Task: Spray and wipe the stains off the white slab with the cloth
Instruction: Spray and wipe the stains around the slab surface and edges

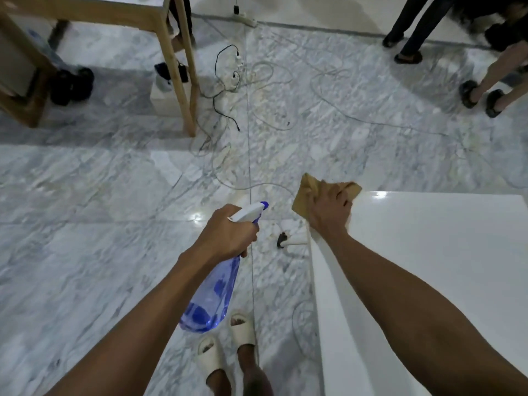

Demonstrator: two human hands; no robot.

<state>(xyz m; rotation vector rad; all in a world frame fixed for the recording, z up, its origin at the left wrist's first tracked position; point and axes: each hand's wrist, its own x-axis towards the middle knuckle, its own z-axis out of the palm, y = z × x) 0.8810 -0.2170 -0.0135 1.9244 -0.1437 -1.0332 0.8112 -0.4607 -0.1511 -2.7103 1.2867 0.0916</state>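
The glossy white slab (434, 267) fills the right side of the view, and I see no stain on its visible surface. My right hand (328, 210) grips a tan cloth (304, 192) at the slab's far left corner, with the cloth hanging partly over the edge. My left hand (228, 232) holds a blue translucent spray bottle (213, 292) by its neck, out over the floor to the left of the slab. Its white and blue nozzle points up and to the right. A little blue liquid sits in the bottle's bottom.
Marble floor (100, 210) lies below, with tangled cables (257, 90) and power strips ahead. Wooden table legs (187, 81) stand at the upper left. Other people's legs (485, 87) are at the upper right. My feet in pale slippers (225, 347) are beside the slab.
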